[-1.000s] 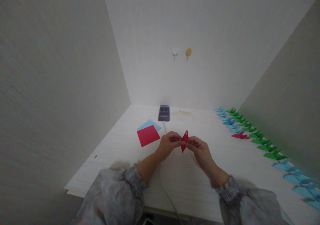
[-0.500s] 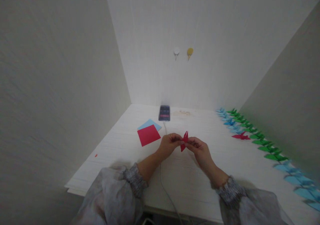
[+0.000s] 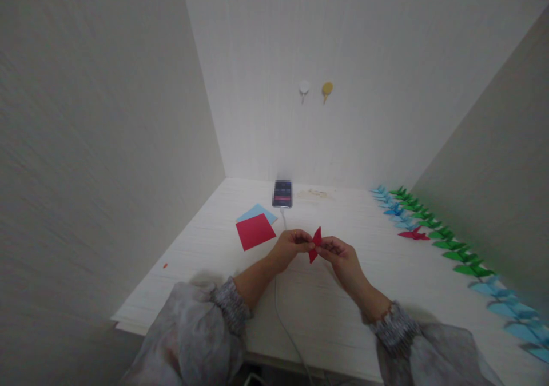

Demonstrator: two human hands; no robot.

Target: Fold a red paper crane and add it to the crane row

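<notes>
A small folded red origami paper (image 3: 317, 238) is held upright above the table, pointed at its top and bottom ends. My left hand (image 3: 291, 247) pinches it from the left between thumb and fingers. From the right, my right hand (image 3: 342, 254) pinches the same piece, so its middle is partly hidden by fingertips. Left of my hands lies a flat red paper sheet (image 3: 256, 231), resting partly over light blue paper (image 3: 258, 211).
Rows of folded paper cranes, green (image 3: 456, 254) and blue (image 3: 508, 309), line the table's right side, with one red crane (image 3: 414, 234) beside them. A phone (image 3: 282, 194) leans at the back wall; its cable (image 3: 279, 317) runs under my left arm. Two hooks (image 3: 327, 89) hang on the wall.
The folded red paper has turned slightly in my fingers: its split upper points now show as a single point. Both hands keep their pinch in nearly the same place.
</notes>
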